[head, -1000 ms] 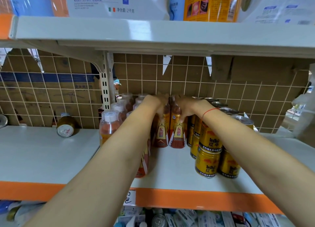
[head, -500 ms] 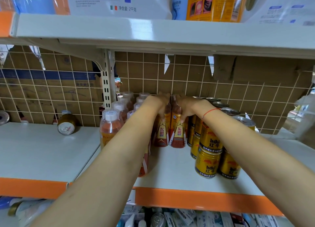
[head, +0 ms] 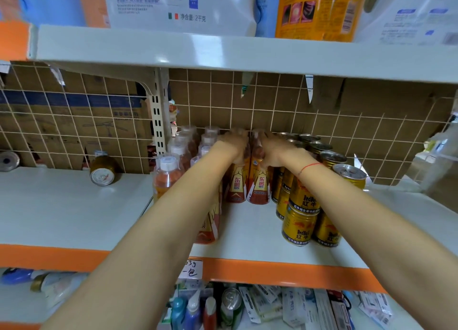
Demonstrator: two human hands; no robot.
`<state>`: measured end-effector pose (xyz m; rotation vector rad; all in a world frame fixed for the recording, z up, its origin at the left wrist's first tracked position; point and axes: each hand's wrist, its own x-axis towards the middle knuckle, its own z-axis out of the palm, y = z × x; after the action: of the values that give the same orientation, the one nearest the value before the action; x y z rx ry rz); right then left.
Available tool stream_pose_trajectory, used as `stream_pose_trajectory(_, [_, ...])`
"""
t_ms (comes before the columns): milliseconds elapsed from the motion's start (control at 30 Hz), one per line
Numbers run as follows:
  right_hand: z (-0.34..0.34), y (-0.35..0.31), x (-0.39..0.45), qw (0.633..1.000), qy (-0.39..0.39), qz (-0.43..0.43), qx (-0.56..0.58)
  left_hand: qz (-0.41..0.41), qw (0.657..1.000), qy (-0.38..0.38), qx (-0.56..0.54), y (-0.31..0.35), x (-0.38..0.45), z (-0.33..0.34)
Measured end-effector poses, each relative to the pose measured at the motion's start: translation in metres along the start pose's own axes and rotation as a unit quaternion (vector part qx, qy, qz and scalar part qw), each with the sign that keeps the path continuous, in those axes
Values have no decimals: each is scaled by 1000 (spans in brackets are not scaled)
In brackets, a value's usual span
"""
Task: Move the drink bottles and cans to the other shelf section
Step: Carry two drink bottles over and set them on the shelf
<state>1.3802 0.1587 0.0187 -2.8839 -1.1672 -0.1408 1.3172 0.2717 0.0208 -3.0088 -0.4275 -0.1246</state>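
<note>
Two orange-labelled bottles (head: 247, 183) stand upright, tops gripped by blurred hands

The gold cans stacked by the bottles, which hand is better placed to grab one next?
The right hand, probably. Its forearm lies directly over the stacked gold cans, while the left hand is across the orange bottles. Both hands are on bottle tops now.

Bright, even light fills the scene. Glare sheens the upper shelf's front edge (head: 173, 54) and the white lower shelf (head: 62, 205). Both hands (head: 235, 143) are motion-blurred. Wide-angle distortion bows the shelves, and corners smear soft. Shadows are faint.
</note>
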Motion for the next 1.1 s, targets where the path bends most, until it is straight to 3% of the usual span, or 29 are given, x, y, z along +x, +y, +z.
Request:
stream_pose_trajectory(167, [1,-5,-26,997,79,3,24,0,999,39,9,3,-20,1])
stream_pose_trajectory(400, [7,-12,-94,985,147,-15,92,48,980,189,-43,17,-94,-2])
stream_pose_trajectory(533, [8,-18,-132,976,164,-48,136,41,973,208,-93,19,-144,10])
stream_pose_trajectory(800, [25,-59,-193,974,112,-114,158,-67,971,198,-114,5,-247,43])
stream_pose_trajectory(1100, [31,-172,-205,951,99,-237,174,-229,951,186,-96,-80,-356,62])
